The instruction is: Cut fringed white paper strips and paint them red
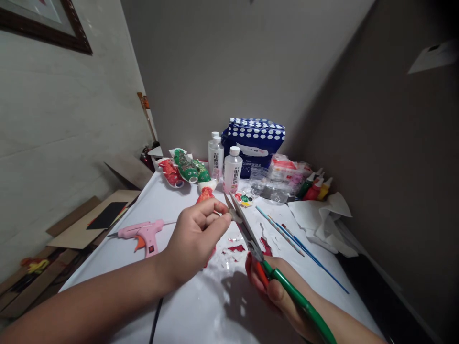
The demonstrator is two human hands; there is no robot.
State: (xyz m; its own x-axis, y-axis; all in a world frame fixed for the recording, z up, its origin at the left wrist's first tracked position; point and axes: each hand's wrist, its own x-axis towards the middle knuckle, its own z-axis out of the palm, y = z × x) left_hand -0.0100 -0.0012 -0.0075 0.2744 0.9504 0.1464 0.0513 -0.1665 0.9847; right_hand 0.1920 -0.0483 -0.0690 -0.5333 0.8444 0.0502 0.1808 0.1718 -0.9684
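My right hand (276, 286) is closed around the green and orange handles of a pair of scissors (251, 239), whose blades point up and away, slightly parted. Between the blades lies a small whitish, translucent piece (235, 216), pinched by the thumb and forefinger of my left hand (199, 236). What the piece is made of I cannot make out. Behind my left hand, partly hidden, a red-orange painted fish-like craft (206, 193) rests on the white-covered table (193, 310). To the left of that hand lies a pink glue gun (147, 235).
Red and green painted crafts (186, 166) sit at the back left, beside bottles (233, 169) and a blue dotted package (256, 134). Paintbrushes (304, 248), crumpled white paper (322, 222) and paint bottles (313, 188) are on the right. Cardboard (95, 220) lies left of the table.
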